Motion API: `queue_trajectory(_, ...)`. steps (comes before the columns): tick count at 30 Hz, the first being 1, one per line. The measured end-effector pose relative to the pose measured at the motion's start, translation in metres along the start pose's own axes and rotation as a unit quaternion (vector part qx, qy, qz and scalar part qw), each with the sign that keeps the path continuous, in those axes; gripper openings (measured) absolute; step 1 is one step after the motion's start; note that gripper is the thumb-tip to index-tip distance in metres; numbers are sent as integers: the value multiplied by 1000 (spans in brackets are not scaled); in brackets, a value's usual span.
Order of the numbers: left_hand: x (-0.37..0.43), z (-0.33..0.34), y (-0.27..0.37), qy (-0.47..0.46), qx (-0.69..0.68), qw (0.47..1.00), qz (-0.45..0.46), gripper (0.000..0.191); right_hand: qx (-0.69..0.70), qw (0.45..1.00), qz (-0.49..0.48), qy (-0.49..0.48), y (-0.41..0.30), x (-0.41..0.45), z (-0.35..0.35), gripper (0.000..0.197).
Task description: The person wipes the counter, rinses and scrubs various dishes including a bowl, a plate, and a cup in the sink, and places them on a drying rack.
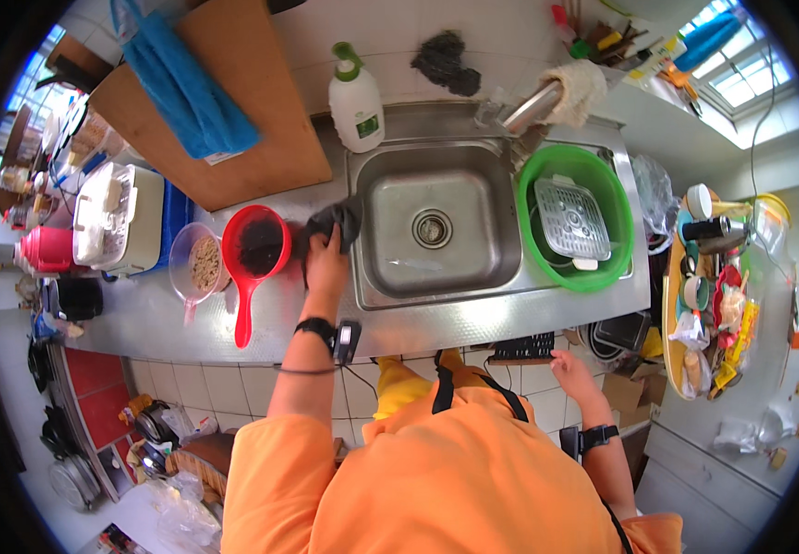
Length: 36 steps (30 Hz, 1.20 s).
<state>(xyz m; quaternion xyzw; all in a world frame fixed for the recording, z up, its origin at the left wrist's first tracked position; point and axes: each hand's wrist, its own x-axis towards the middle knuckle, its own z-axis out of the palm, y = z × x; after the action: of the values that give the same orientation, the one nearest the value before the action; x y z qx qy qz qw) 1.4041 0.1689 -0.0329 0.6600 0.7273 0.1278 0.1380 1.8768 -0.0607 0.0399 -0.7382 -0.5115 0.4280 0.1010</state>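
My left hand (327, 257) presses on a crumpled dark grey cloth (341, 223) on the steel counter, at the left rim of the stainless-steel sink (434, 190). Just left of the cloth stands a red long-handled plastic dipper (244, 305) with dark contents. Beside it is a clear plastic dipper (181, 257) holding light brown granules. My right hand (574, 374) hangs below the counter's front edge, its fingers loosely bent, with nothing visible in it. A green plastic basin (622, 266) right of the sink drain area holds a pale perforated tray (573, 218).
A white pump bottle (358, 111) stands behind the sink. A wooden board (261, 131) with a blue towel (185, 90) leans at back left. The faucet (531, 107) is partly covered by a pale cloth (575, 90). A cluttered yellow-rimmed tray (673, 346) is at right.
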Motion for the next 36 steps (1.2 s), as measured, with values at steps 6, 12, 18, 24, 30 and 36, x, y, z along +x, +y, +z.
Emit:
queue_trajectory(6,-115,-7,33,-79,-27,996,44,61,60,997,39,-12,-7,14,-17,30)
queue_trajectory(12,-151,16,140,-262,-55,961,71,64,45,999,14,-16,16,29,-28,31)
queue_trajectory(18,-152,87,266,-340,-59,891,294,63,34,999,-5,34,59,16,-52,29)
queue_trajectory(24,-162,102,316,-285,20,883,372,55,58,997,25,38,85,-8,-74,30)
queue_trajectory(30,-170,51,238,-251,19,886,390,55,68,997,27,-8,91,3,-80,30)
queue_trajectory(36,-182,-9,111,-203,50,964,164,54,56,994,-14,-97,14,45,-66,31)
